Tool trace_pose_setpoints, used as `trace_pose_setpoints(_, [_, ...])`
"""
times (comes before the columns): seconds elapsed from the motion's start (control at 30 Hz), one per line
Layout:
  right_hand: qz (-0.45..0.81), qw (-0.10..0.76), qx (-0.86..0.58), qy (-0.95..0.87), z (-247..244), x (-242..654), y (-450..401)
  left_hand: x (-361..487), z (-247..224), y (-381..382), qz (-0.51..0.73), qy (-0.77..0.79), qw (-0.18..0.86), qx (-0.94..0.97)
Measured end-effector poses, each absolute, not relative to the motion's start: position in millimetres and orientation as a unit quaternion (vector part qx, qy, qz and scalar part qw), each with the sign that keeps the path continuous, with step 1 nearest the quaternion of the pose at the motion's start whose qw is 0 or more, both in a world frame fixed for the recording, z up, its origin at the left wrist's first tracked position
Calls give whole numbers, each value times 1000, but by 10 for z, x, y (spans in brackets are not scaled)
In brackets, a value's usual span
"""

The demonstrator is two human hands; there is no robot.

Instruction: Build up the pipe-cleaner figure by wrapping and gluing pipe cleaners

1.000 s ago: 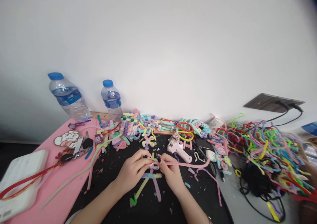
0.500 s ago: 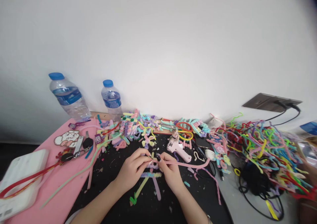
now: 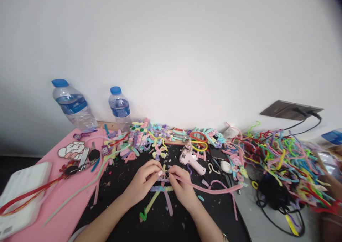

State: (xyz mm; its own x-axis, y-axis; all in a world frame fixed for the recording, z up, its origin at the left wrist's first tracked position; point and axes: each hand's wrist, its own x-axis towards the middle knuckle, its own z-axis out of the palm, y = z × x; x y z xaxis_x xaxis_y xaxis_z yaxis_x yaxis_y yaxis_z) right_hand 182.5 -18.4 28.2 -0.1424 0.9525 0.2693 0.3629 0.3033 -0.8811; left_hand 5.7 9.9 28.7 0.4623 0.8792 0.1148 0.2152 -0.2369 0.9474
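My left hand and my right hand meet fingertip to fingertip over the black mat, both closed in a pinch. A long pink pipe cleaner passes through my right fingers, and its free end stretches off to the right. Its other end lies between the fingertips of both hands, mostly hidden. Just below the fingers is a pastel pipe-cleaner piece with a lilac-blue crossbar, a yellow leg and a purple leg. A green pipe-cleaner tuft sits at the tip of the yellow leg.
Behind my hands lie a pink glue gun and a heap of pastel pipe-cleaner pieces. Loose pipe cleaners pile up on the right beside a black cable. Two water bottles stand against the wall; keys lie left.
The free end of the pink pipe cleaner has swung down and to the right. My fingertips have closed in toward each other and shifted slightly lower.
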Motion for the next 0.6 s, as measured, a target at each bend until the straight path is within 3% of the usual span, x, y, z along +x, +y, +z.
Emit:
trace_pose_setpoints(0.27, [325, 414, -480, -702, 312, 1872, -155, 50, 251, 103, 345, 374, 490, 708])
trace_pose_setpoints(0.6, [353, 399, -504, -680, 311, 1874, -145, 34, 260, 97, 330, 379, 427, 752])
